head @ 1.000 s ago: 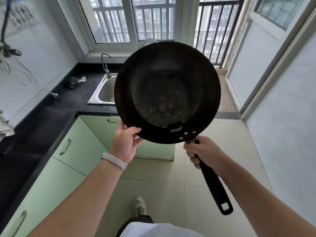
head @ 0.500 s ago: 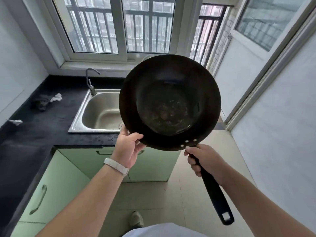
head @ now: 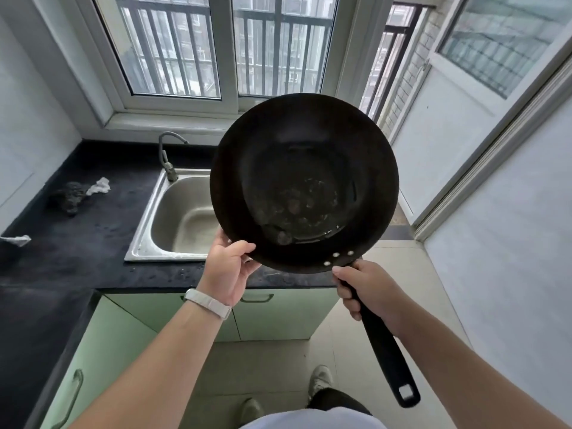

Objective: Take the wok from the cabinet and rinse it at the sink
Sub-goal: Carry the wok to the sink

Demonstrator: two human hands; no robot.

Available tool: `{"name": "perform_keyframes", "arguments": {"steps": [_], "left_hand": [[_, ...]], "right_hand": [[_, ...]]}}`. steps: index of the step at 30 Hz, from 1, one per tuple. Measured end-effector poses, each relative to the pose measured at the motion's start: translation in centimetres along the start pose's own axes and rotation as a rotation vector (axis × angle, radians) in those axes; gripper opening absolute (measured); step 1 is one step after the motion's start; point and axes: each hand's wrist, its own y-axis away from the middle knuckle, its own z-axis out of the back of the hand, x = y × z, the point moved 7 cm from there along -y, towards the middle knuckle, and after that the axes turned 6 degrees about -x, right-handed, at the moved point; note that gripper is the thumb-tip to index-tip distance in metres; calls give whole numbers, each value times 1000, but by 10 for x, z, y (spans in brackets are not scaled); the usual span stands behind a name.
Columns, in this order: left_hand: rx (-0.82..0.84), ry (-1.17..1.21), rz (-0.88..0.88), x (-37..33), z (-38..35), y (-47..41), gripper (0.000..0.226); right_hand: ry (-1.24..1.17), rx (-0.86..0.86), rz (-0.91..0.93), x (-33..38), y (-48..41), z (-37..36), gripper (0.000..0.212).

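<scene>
We've got the wok (head: pixel 305 181) tilted up, right hand (head: pixel 370 292) wrapped round its handle (head: pixel 382 348), left hand (head: pixel 229 267) pinching the rim, sink (head: pixel 154 224) ahead-left.

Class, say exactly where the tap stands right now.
In the head view the tap stands left of centre at the back left corner of the steel sink, below the window and just left of the raised wok.

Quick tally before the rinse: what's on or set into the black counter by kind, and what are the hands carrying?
Woks, held in the left hand and right hand: 1
Sinks: 1
Faucets: 1
Dark scrubbers: 1
Crumpled white scraps: 2
Total: 6
</scene>
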Motion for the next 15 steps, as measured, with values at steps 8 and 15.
{"name": "perform_keyframes", "arguments": {"steps": [8,15], "left_hand": [[-88,-50,-63,2,-17,-33,54],[-254,-43,-64,38,-49,-61,61]], "right_hand": [[-3,109,12,4,-53,18,28],[62,236,-25,5,-110,67,25]]}}
